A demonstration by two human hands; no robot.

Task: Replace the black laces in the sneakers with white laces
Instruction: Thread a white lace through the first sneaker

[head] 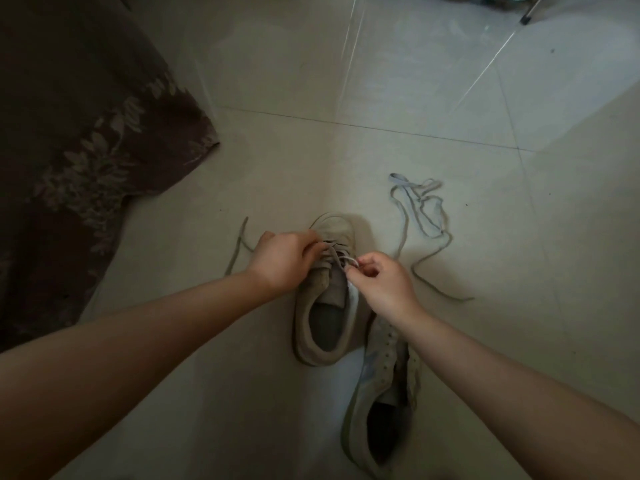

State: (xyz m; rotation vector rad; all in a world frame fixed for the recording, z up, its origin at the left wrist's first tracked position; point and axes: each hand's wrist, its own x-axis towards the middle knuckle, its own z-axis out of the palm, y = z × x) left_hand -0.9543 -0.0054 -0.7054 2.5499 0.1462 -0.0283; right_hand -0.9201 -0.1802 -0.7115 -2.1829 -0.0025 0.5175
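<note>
1. Threading is the step in hand, by my reading: the right hand [384, 289] pinches a pale lace [349, 260] between thumb and fingertips just over the eyelets of the upright shoe [325, 327], which stands on the floor [346, 81] in the middle of the view, toe pointing away.
2. The left hand [284, 261] rests on the shoe's left side with fingers curled into the lacing; whether they grip a strand or only steady the upper, I cannot tell.
3. One end of this lace trails out to the left [239, 244] across the floor.
4. A second shoe [381, 386] lies on its side just beside the first, nearer the person, its eyelets bare.
5. A loose lace [422, 209] lies in loops on the floor, right of the shoes and apart from them. Light is dim, so its colour is hard to judge.
6. Handling, as a judgement: a lace is light, limp and flat, and will not push through a hole unless held close behind its stiff tip.
7. The shoe looks soft-sided and light, and likely slides on smooth tile, so bracing it at the eyelet row seems wise.
8. A patterned cloth [86, 150] lies far left.
</note>
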